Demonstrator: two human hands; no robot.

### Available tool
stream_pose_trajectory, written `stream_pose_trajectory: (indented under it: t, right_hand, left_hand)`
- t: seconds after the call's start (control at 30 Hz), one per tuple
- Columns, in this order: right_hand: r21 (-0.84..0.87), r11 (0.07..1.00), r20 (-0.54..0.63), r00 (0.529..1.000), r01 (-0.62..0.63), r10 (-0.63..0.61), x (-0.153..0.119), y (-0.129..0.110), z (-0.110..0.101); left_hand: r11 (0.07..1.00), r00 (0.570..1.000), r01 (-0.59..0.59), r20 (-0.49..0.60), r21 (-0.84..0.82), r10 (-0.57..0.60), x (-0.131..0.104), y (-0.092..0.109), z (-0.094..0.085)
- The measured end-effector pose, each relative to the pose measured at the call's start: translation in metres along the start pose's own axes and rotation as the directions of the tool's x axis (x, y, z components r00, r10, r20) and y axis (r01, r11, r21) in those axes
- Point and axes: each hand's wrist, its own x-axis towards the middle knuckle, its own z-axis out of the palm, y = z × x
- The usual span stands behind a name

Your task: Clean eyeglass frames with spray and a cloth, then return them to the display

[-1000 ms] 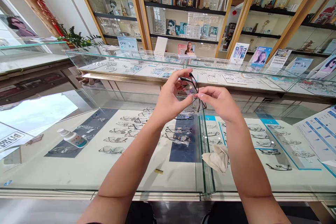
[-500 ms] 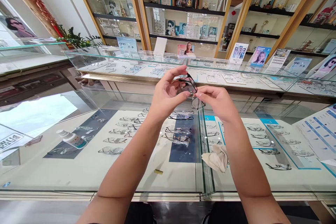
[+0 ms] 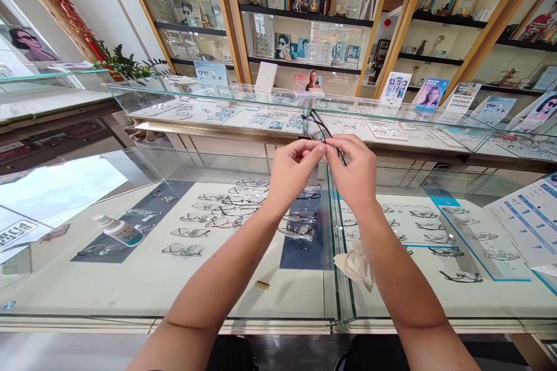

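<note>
A pair of dark-rimmed glasses [image 3: 321, 123] is held up above the glass counter [image 3: 174, 295], tilted, with one dark temple slanting down behind the right fingers. The frame is pinched between thumb and forefinger by both the left hand [image 3: 296, 169] and the right hand [image 3: 357, 171]; the gaps between the digits are narrow, and the fingertips are brought almost together. The exact part gripped is hidden by the fingers. Both bare forearms are stretched forward and angled inward, with the backs of the hands turned largely toward the camera.

Beneath, rows of eyeglass frames [image 3: 183, 250] are laid out in the case, some of them covered from view by the forearms. A crumpled cloth [image 3: 353, 264] is placed near the seam of the counter, partly hidden by the right forearm. A spray bottle [image 3: 119, 230] is seen well to the left, and a printed sheet [image 3: 528, 214] is propped at far right. Beyond the hands, another display case [image 3: 243, 130] is backed by shelves [image 3: 304, 13].
</note>
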Motion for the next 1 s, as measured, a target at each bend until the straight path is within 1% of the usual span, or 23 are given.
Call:
stream_pose_trajectory:
  t: [0.07, 0.13, 0.23, 0.3, 0.37, 0.4, 0.43, 0.5, 0.53, 0.6, 0.67, 0.7, 0.73, 0.77, 0.83, 0.9, 1.0]
  right_hand:
    - [-0.058, 0.998, 0.061, 0.998, 0.014, -0.011, -0.003, -0.005, 0.002]
    - [-0.104, 0.995, 0.125, 0.992, 0.006, 0.007, -0.004, -0.009, 0.002]
    - [-0.133, 0.991, 0.183, 0.982, -0.010, 0.034, -0.004, -0.013, -0.004]
    - [-0.136, 0.991, 0.192, 0.981, -0.012, 0.039, -0.001, -0.014, -0.012]
    - [-0.147, 0.989, 0.169, 0.984, -0.030, 0.055, 0.004, -0.013, -0.020]
    - [-0.158, 0.986, 0.142, 0.987, -0.049, 0.072, 0.006, -0.013, -0.024]
    - [-0.166, 0.983, 0.115, 0.989, -0.073, 0.092, 0.008, -0.012, -0.028]
    - [-0.170, 0.979, 0.085, 0.988, -0.111, 0.127, 0.011, -0.010, -0.034]
    - [-0.166, 0.978, 0.084, 0.986, -0.125, 0.141, 0.011, -0.009, -0.036]
    - [-0.154, 0.977, 0.105, 0.981, -0.145, 0.162, 0.011, -0.010, -0.038]
    - [-0.148, 0.976, 0.143, 0.973, -0.158, 0.179, 0.010, -0.013, -0.038]
    - [-0.148, 0.976, 0.163, 0.969, -0.162, 0.185, 0.010, -0.015, -0.038]
    - [-0.147, 0.976, 0.185, 0.964, -0.163, 0.189, 0.009, -0.017, -0.038]
    - [-0.146, 0.976, 0.206, 0.960, -0.163, 0.191, 0.009, -0.019, -0.038]
    - [-0.136, 0.977, 0.246, 0.949, -0.165, 0.195, 0.009, -0.023, -0.038]
    - [-0.122, 0.977, 0.291, 0.935, -0.174, 0.203, 0.010, -0.025, -0.038]
    - [-0.115, 0.974, 0.348, 0.911, -0.194, 0.223, 0.010, -0.028, -0.037]
  left_hand:
    - [1.000, 1.000, 0.016, -0.016, -0.012, -0.016, 0.003, -0.003, -0.001]
    - [1.000, 0.999, 0.030, -0.033, 0.006, -0.030, 0.007, -0.005, -0.004]
    - [0.993, 1.000, 0.022, -0.022, 0.116, -0.020, 0.012, -0.006, -0.014]
    - [0.967, 0.999, -0.021, 0.037, 0.254, 0.012, 0.017, -0.004, -0.026]
    - [0.905, 0.986, -0.096, 0.164, 0.415, 0.030, 0.023, -0.001, -0.042]
    - [0.859, 0.968, -0.136, 0.252, 0.493, 0.008, 0.026, -0.001, -0.050]
    - [0.810, 0.939, -0.175, 0.343, 0.560, -0.034, 0.029, -0.001, -0.057]
    - [0.716, 0.858, -0.237, 0.487, 0.656, -0.162, 0.034, -0.006, -0.065]
    - [0.678, 0.814, -0.253, 0.531, 0.690, -0.236, 0.036, -0.011, -0.067]
    - [0.618, 0.731, -0.250, 0.564, 0.745, -0.385, 0.038, -0.024, -0.065]
    - [0.560, 0.660, -0.228, 0.549, 0.797, -0.513, 0.040, -0.038, -0.059]
    - [0.529, 0.632, -0.219, 0.532, 0.820, -0.564, 0.040, -0.045, -0.055]
    - [0.495, 0.613, -0.214, 0.510, 0.842, -0.603, 0.040, -0.052, -0.052]
    - [0.459, 0.606, -0.210, 0.484, 0.863, -0.632, 0.040, -0.058, -0.048]
    - [0.397, 0.602, -0.212, 0.440, 0.893, -0.667, 0.040, -0.068, -0.043]
    - [0.354, 0.601, -0.225, 0.415, 0.908, -0.683, 0.039, -0.076, -0.039]
    - [0.312, 0.586, -0.245, 0.396, 0.918, -0.706, 0.040, -0.085, -0.035]
